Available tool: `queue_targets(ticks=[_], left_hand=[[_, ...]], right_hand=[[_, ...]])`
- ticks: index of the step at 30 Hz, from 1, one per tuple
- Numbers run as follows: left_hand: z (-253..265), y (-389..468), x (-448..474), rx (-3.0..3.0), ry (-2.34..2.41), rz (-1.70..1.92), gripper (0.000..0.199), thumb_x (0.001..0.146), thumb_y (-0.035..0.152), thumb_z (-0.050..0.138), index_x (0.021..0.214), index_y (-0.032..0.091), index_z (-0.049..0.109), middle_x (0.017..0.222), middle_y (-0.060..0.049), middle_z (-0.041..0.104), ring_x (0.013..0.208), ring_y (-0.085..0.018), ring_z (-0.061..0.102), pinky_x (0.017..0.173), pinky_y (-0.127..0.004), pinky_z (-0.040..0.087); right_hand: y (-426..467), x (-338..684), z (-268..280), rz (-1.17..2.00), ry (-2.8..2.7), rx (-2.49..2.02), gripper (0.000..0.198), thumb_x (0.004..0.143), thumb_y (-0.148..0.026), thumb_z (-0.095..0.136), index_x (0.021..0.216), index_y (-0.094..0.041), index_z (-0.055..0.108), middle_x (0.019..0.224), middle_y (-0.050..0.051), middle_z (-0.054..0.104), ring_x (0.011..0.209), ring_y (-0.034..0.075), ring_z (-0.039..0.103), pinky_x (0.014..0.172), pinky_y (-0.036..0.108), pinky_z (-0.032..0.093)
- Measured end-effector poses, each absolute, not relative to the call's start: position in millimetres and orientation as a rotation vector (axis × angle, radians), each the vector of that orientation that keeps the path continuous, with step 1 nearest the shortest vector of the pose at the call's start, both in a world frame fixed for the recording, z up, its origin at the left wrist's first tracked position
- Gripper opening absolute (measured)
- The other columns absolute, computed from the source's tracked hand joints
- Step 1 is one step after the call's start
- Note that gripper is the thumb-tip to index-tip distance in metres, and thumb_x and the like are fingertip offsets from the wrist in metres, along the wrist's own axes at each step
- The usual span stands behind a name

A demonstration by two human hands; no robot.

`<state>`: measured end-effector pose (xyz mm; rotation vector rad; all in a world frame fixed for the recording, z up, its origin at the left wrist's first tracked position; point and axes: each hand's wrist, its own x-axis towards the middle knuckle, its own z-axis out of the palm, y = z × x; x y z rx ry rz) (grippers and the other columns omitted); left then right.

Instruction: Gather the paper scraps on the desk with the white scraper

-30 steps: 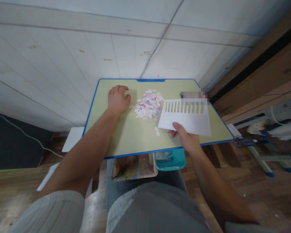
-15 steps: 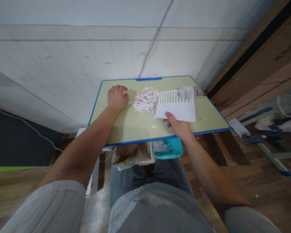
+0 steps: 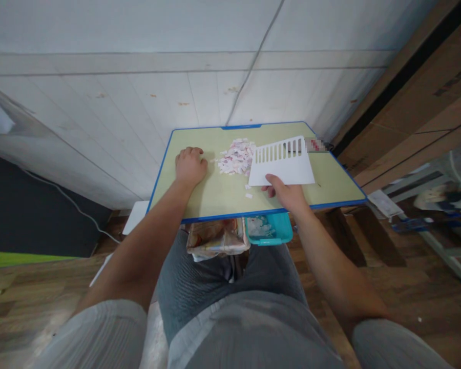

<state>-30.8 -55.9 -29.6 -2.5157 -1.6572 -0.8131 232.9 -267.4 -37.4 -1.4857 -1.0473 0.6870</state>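
I have my right hand (image 3: pixel 286 195) pinching the near edge of a white slotted sheet (image 3: pixel 282 164), thumb on top and fingers closed under it, so the sheet rests on the right half of the small desk (image 3: pixel 223 197). Compared with a second ago, the sheet sits closer to the pile of paper scraps (image 3: pixel 236 156); its left edge now touches the right side of the heap, where before there was a gap. I read that as the sheet being used as a scraper against the scraps. My left hand (image 3: pixel 190 165) lies curled, knuckles up, on the desk just left of the pile, holding nothing that I can see. A couple of stray scraps (image 3: pixel 248 195) lie near the sheet's near-left corner. Below the desk's near edge a teal tray (image 3: pixel 269 230) shows.
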Motion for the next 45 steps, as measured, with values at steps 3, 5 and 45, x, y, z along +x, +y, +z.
queue_targets(ticks=[3, 5, 45], left_hand=[[-29.8, -55.7, -30.8, -2.523, -1.632, -0.836, 0.034, 0.098, 0.021, 0.062, 0.127, 0.019, 0.079, 0.137, -0.023, 0.077, 0.136, -0.046, 0.066, 0.120, -0.065, 0.051], [-29.4, -55.8, -31.3, -2.525, -1.633, -0.836, 0.033, 0.098, 0.021, 0.061, 0.126, 0.019, 0.078, 0.137, -0.023, 0.077, 0.136, -0.046, 0.066, 0.120, -0.064, 0.051], [-27.9, -51.2, -48.5, -2.511, -1.628, -1.059, 0.025, 0.098, 0.022, 0.067, 0.122, 0.027, 0.071, 0.131, -0.014, 0.074, 0.134, -0.040, 0.068, 0.126, -0.060, 0.054]], right_hand=[[-268.8, 232.3, -36.9, 0.677, -1.049, -1.502, 0.043, 0.090, -0.063, 0.072, 0.068, -0.026, 0.069, 0.066, 0.004, 0.075, 0.057, 0.020, 0.062, 0.072, 0.037, 0.059], [-268.9, 231.3, -36.7, 0.675, -1.048, -1.505, 0.043, 0.090, -0.065, 0.072, 0.070, -0.026, 0.069, 0.067, 0.004, 0.076, 0.057, 0.020, 0.062, 0.071, 0.036, 0.058], [-279.6, 222.2, -31.9, 0.543, -1.033, -1.619, 0.051, 0.101, -0.061, 0.067, 0.060, -0.031, 0.062, 0.063, 0.004, 0.069, 0.076, 0.029, 0.073, 0.110, 0.052, 0.061]])
